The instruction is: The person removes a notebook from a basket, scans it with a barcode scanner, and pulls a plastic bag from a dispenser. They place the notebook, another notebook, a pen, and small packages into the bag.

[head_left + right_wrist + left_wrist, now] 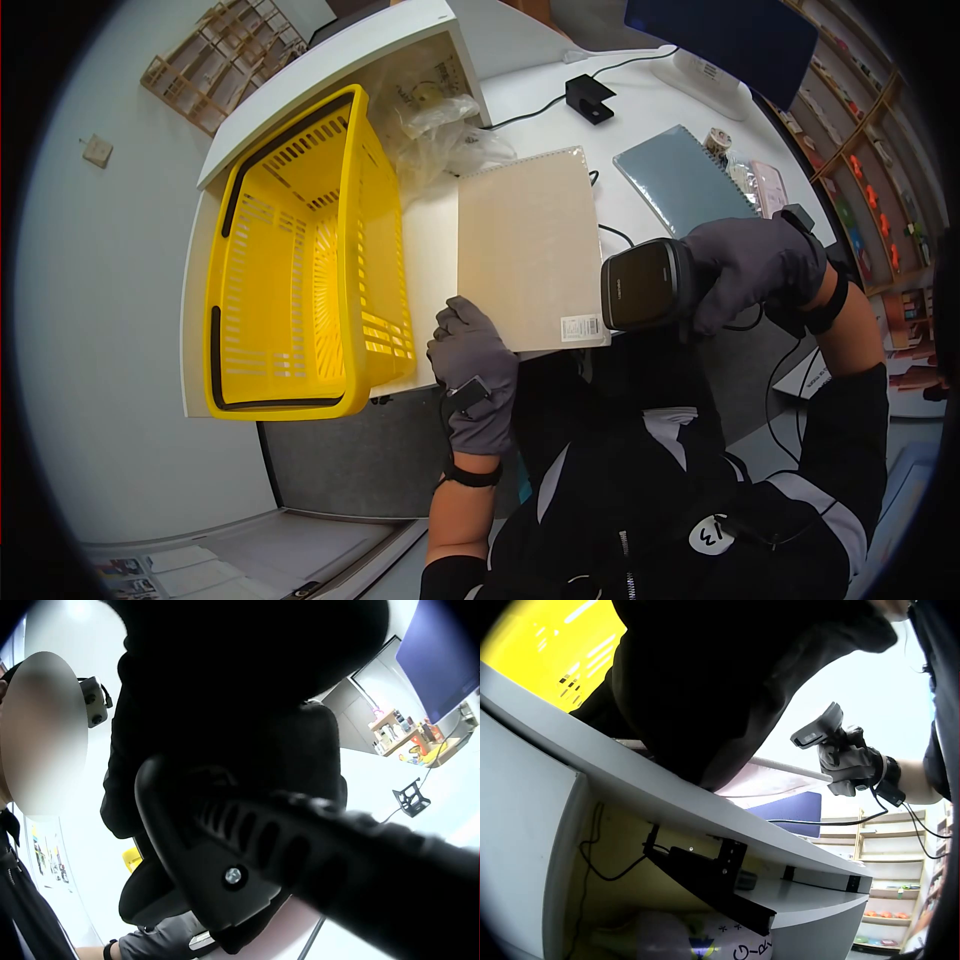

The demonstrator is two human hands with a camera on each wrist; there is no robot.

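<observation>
The work looks to be partway along: the tan notebook (525, 240) lies cover up on the bench (428, 260), with its white label (580, 328) uncovered at the near right corner, and the scanner (640, 285) is off the black stand (590, 98) and up beside that label. Whether the label has been read cannot be told from these views, so that step may be either done or left. The notebook is outside the yellow basket (352, 300), which stands to its left; a blue notebook (670, 180) lies farther back on the right, apart from both hands. The right hand (745, 265) has its grip closed round the scanner's handle, just beyond the notebook's right edge, with the scanner head between that hand and the label. The left hand (478, 370) is at the near left corner of the notebook, fingers over the cover's edge; its thumb is hidden, so I cannot tell whether that grip pinches the corner or only rests on it. The notebook thus lies between the two hands, most of its cover reaching away beyond the left one.
</observation>
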